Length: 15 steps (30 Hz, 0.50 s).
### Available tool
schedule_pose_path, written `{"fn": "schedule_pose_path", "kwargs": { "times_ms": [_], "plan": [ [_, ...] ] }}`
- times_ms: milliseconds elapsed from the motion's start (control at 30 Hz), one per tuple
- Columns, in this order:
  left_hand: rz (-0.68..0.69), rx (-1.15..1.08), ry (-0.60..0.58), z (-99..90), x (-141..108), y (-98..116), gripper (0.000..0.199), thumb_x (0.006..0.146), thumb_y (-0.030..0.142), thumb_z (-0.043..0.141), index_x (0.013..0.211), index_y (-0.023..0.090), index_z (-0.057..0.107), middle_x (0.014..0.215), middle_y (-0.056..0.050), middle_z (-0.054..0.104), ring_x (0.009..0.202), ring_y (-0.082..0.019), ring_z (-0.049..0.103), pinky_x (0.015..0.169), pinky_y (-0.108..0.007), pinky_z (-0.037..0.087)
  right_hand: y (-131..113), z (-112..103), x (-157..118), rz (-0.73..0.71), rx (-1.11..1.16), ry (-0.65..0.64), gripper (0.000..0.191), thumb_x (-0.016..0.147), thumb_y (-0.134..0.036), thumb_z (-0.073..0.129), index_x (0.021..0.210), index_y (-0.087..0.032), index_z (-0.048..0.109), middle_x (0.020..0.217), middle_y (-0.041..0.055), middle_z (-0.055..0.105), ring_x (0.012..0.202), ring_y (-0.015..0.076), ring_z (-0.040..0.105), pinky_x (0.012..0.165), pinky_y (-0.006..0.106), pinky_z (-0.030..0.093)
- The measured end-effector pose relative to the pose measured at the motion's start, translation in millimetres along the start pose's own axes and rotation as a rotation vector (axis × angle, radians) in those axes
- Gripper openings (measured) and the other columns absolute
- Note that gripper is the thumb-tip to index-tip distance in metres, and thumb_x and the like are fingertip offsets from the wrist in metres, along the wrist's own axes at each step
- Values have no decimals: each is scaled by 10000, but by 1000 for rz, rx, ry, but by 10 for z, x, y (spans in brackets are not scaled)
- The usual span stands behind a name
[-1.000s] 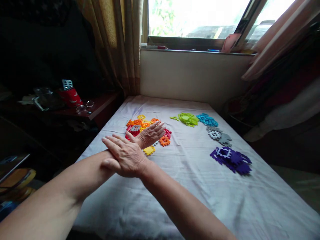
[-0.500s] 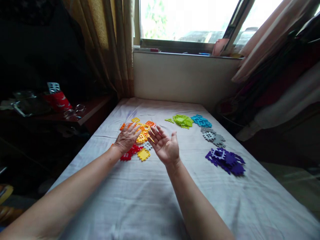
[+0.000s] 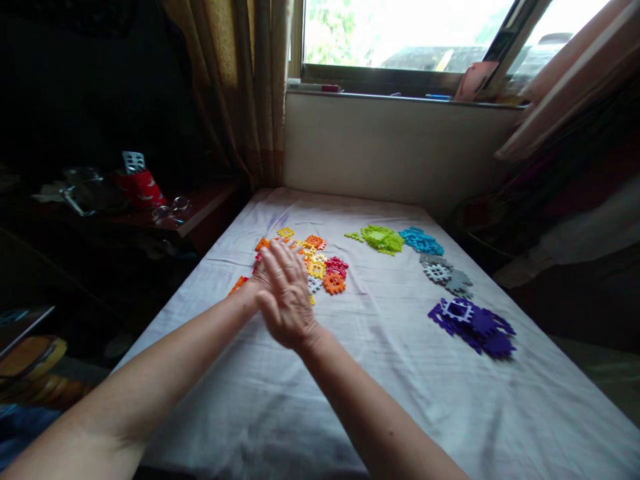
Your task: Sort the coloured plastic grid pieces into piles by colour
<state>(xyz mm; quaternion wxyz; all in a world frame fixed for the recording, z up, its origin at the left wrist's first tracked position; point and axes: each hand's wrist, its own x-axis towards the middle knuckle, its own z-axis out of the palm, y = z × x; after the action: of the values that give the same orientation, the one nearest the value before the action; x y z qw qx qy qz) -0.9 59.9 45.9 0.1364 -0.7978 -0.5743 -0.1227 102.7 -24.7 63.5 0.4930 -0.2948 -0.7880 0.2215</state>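
My right hand (image 3: 289, 293) is stretched out flat, its back showing and thumb apart, and it crosses in front of my left hand (image 3: 261, 275). The left hand's fingers are hidden behind it. Around both hands lies a mixed pile of flat, notched plastic building pieces. An orange piece (image 3: 335, 283) and some red pieces (image 3: 337, 267) show on its right, with a yellow piece (image 3: 317, 269) near my right fingertips. Another orange piece (image 3: 240, 285) rests left of my left wrist. I cannot tell whether either hand touches the pieces.
Sorted piles lie on the pale sheet (image 3: 380, 373): green pieces (image 3: 383, 239), blue pieces (image 3: 421, 241), grey pieces (image 3: 456, 281) and purple pieces (image 3: 483, 328). A dark side table with glasses (image 3: 173, 210) and a red cup (image 3: 141, 189) stands left. A wall and window close the far end.
My right hand has swung left and turned from palm up to back showing, now overlapping my left hand. Red and orange pieces show right of it. The view has shifted slightly left.
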Motion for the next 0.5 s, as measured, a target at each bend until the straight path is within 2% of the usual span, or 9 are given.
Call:
{"fn": "schedule_pose_path", "kwargs": {
  "times_ms": [67,100,133,200,300,367,400,467,500],
  "plan": [
    [91,-13,24,43,27,47,382,935,211,453,1254,203,664,1413,-88,612,1384,-185,481,1209,-440,268,-113,141,-35,-121,-93,-188,620,942,-629,472,1456,-284,499,1508,62,515,1471,262,342,1252,490,122],
    [146,-21,37,65,29,43,394,919,199,489,1279,221,650,1429,-80,601,1407,-220,457,1210,-482,265,-124,168,-48,-138,-105,-225,597,948,-615,474,1444,-285,511,1504,62,521,1461,259,360,1251,494,120],
    [180,-24,53,84,23,20,416,908,195,513,1304,238,632,1445,-70,587,1422,-249,437,1209,-508,262,-104,156,-52,-123,-94,-206,578,958,-603,458,1432,-279,524,1503,66,522,1453,255,374,1250,495,129],
    [194,-20,84,109,-11,-70,436,909,206,504,1331,231,611,1466,-78,567,1424,-287,432,1207,-520,262,24,26,-35,-10,-8,-13,561,980,-594,394,1394,-256,564,1483,82,540,1432,249,406,1236,492,192],
    [133,-3,114,135,-101,-247,445,905,171,454,1316,209,620,1449,-102,579,1409,-296,447,1204,-524,266,385,-314,-5,285,240,336,605,983,-623,307,1220,-209,679,1279,116,684,1254,244,587,1109,468,417],
    [85,2,133,168,-175,-346,463,889,134,433,1297,218,635,1430,-105,596,1406,-291,450,1202,-535,266,649,-509,-32,522,383,413,654,935,-679,332,1041,-169,727,1043,137,757,966,239,708,874,419,561],
    [63,-1,139,191,-210,-382,480,881,119,424,1296,231,639,1421,-101,603,1408,-287,447,1201,-542,264,754,-570,-61,617,409,430,655,906,-699,364,977,-161,730,954,134,763,845,224,717,758,380,577],
    [33,-15,133,239,-261,-416,513,869,99,411,1309,240,634,1405,-105,616,1415,-283,438,1199,-557,260,859,-597,-132,684,399,434,598,857,-693,460,935,-164,727,852,107,757,715,192,691,637,321,553],
    [30,-21,123,259,-269,-416,520,869,97,406,1319,235,628,1402,-111,617,1419,-284,433,1198,-562,256,846,-563,-163,651,376,415,543,845,-662,511,943,-175,729,839,90,753,708,183,682,635,309,548]
  ]
}}
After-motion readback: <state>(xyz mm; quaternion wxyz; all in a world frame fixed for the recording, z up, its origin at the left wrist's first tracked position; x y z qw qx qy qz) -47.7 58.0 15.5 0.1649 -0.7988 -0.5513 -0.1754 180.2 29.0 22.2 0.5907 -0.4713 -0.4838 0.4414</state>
